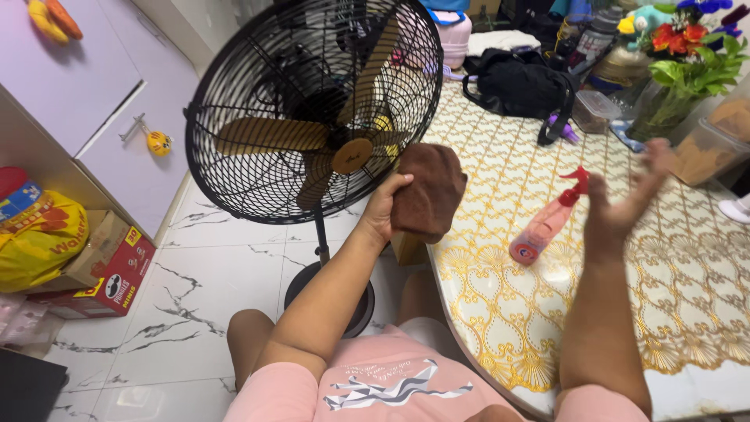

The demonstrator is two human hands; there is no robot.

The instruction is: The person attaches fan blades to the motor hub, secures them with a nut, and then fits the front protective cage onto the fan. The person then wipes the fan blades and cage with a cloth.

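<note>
Brown cloth [428, 191] gripped in left hand [383, 209] beside fan [312, 109].
Right hand [625, 195] raised, fingers spread loose, above spray bottle [547, 223] lying on table [687, 266].

Red carton [117, 277] and yellow bag [39, 238] at left; clear containers [594, 109] on far table.

A brown cloth [427, 199] is seen against a black fan cage [234, 101] with golden-tan blades [269, 134]; the bench [703, 266] is patterned in gold lace on white, a pink spray bottle [543, 227] is topped in red, and the floor [203, 266] is veined white marble
</note>
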